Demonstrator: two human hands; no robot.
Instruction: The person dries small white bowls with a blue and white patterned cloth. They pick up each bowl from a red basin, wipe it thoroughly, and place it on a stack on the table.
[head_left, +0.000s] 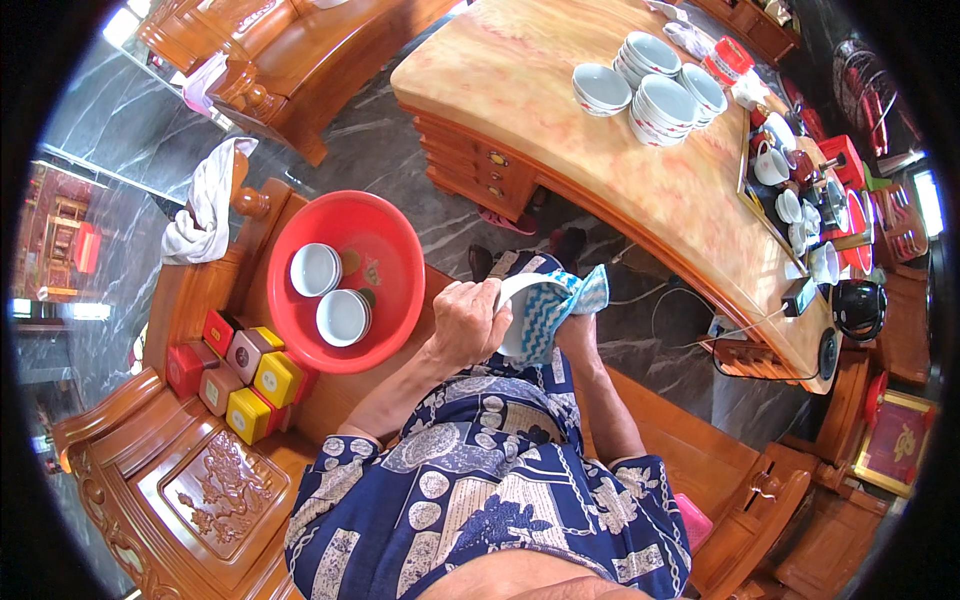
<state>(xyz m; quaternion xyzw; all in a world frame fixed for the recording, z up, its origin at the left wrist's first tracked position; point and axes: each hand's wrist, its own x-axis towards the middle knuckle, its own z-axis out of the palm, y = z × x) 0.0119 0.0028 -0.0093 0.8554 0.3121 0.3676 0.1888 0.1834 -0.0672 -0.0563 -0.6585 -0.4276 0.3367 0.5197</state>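
Note:
My left hand (469, 319) grips the rim of a white bowl (513, 328), tilted on its side above my lap. A blue-and-white patterned cloth (551, 322) is draped over the bowl's right side and into it. Partly hidden behind the cloth, my right hand (577, 334) holds it against the bowl. To the left, a red plastic basin (397, 247) contains two small stacks of white bowls, one stack (315, 268) farther back and another stack (343, 317) nearer me. Several stacks of white bowls with red decoration (666, 105) stand on the desk.
The curved marble-patterned desk (510, 60) lies ahead and to the right, bearing a tea tray with cups (787, 202) and a power adapter (798, 296). Colourful boxes (244, 375) sit beside the basin on the carved wooden bench (225, 491). A white cloth (201, 210) hangs over its arm.

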